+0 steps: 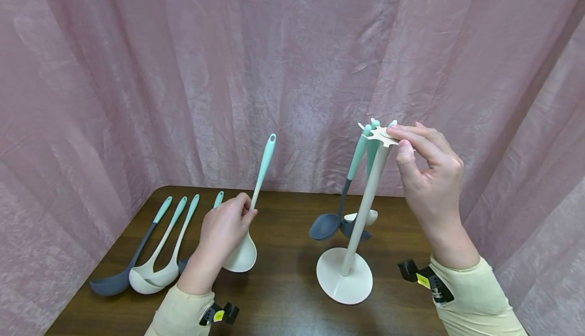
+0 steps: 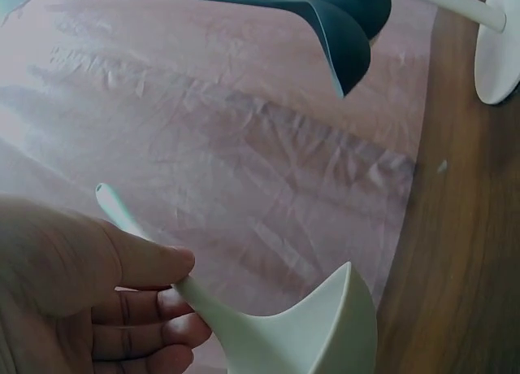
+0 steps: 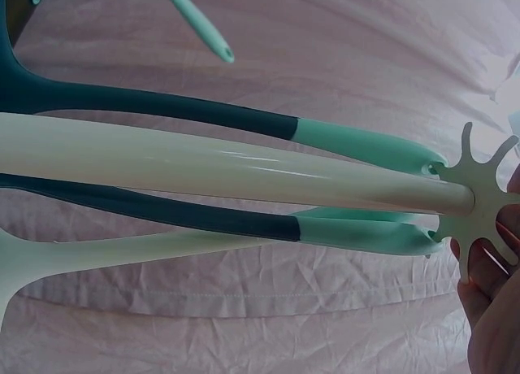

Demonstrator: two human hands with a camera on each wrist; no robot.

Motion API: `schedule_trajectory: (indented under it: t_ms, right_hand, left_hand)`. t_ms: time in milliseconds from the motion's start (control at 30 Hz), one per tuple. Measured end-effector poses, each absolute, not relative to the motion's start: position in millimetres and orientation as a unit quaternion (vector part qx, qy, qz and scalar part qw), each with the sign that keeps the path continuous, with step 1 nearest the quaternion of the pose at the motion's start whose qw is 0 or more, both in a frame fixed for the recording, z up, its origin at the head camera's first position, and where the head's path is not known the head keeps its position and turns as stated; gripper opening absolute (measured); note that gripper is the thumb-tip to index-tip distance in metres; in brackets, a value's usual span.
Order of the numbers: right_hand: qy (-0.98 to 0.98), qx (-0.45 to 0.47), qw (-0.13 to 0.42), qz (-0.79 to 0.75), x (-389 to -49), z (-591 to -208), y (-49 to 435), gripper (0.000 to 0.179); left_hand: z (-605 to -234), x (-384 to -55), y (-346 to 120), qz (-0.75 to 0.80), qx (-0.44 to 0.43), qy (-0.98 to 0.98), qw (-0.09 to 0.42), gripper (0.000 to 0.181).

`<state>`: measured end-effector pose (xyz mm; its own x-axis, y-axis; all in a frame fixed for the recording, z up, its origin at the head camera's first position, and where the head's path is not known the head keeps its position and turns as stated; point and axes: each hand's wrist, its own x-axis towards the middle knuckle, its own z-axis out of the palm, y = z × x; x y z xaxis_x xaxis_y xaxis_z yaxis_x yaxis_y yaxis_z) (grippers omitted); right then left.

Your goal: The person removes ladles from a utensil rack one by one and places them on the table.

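My left hand [image 1: 227, 227] pinches a white ladle [image 1: 242, 255] with a mint handle by its neck between thumb and fingers; the handle points up and the bowl hangs low. On the right, my right hand [image 1: 431, 166] grips the hooked top plate [image 1: 380, 135] of a white utensil stand [image 1: 365, 214], thumb and fingers at its edge. From the far-side hooks hang two dark grey ladles [image 1: 325, 227] and a white ladle [image 1: 371, 217], all with mint handles. The right wrist view shows the handles [image 3: 366, 142] hooked close to the plate [image 3: 483, 191].
On the wooden table [image 1: 283, 295], at the left, lie a dark grey ladle [image 1: 111, 285] and two overlapping white ladles [image 1: 166, 275]. Another mint handle [image 1: 219, 199] shows behind my left hand. The stand's round base [image 1: 338, 288] rests on the table. A pink curtain [image 1: 292, 72] hangs behind.
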<state>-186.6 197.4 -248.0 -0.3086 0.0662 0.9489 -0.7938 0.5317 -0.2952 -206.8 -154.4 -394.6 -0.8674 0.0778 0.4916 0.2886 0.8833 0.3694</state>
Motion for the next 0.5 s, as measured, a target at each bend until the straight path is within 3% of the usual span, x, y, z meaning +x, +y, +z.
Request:
schedule_trajectory:
  t_ms: [500]
  right_hand:
    - [-0.698,0.257,0.527,0.411,-186,-247,200,0.030]
  left_hand:
    - [-414,-227,-171,-0.202,-0.071,-0.956,0.200,0.022]
